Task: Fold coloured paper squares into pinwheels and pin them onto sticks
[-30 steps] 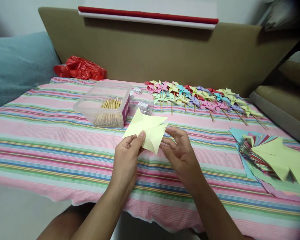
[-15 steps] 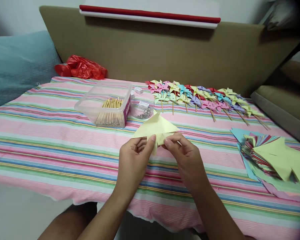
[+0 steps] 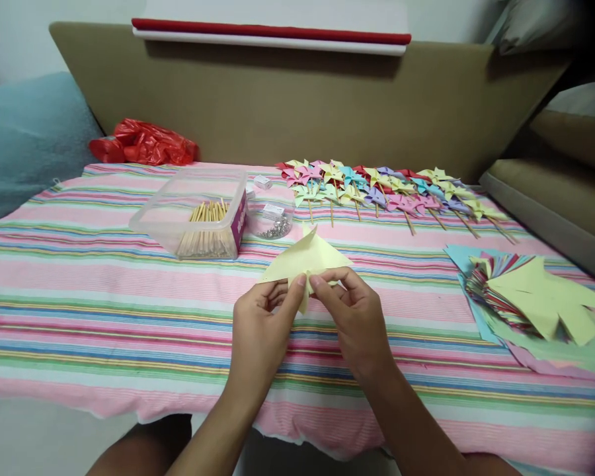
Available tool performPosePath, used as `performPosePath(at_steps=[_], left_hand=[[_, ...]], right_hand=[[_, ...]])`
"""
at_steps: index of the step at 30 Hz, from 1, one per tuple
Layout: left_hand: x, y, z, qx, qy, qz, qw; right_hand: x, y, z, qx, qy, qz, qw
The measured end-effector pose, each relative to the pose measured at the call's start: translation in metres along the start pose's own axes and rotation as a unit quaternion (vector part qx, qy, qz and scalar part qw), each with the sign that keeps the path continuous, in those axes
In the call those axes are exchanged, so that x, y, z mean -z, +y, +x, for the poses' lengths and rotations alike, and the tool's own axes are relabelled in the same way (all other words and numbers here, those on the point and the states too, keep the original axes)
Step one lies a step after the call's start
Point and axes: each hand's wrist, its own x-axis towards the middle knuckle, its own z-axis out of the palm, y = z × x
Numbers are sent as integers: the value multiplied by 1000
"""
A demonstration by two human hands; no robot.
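Left grip (image 3: 262,317) and right grip (image 3: 356,316) pinch a yellow paper pinwheel (image 3: 305,258), seemingly to keep its folds from springing open, near and right of the plastic stick box (image 3: 238,225).

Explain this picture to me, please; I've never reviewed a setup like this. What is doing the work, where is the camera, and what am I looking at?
There is no machine here: a person works with two bare hands. One camera, worn on that person's head, looks forward and down. The fingers of the left hand and right hand pinch a pale yellow sheet of paper, bent in places, over a striped cloth. Beyond them stands a clear plastic tub of thin wooden sticks, and beside it a clear dish with shiny pieces too small to identify. To the right lie colourful paper pinwheels and, nearer, a stack of cut paper. A red plastic bag lies at the far left.
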Motion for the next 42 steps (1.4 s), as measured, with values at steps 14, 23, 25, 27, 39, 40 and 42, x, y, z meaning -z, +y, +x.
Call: performPosePath(at_steps=[14,23,25,27,39,40,42], left_hand=[[-4,-2,0,25,11,-30,999],[-2,-4,0,33,-14,-39,999],[-2,-5,1,43,-10,-46,998],[-1,-7,1,50,-3,-46,998],[5,-1,3,26,0,-13,1000],[6,0,4,22,-9,-1,1000],[9,1,5,13,-35,24,999]], right_hand=[[-4,4,1,9,36,9,999],[-5,5,0,20,44,7,999],[-5,4,-1,16,43,1,999],[-6,3,-2,13,41,-9,999],[0,-13,3,-21,8,95,995],[4,-17,4,-51,-33,88,994],[13,-25,6,-84,-102,59,990]])
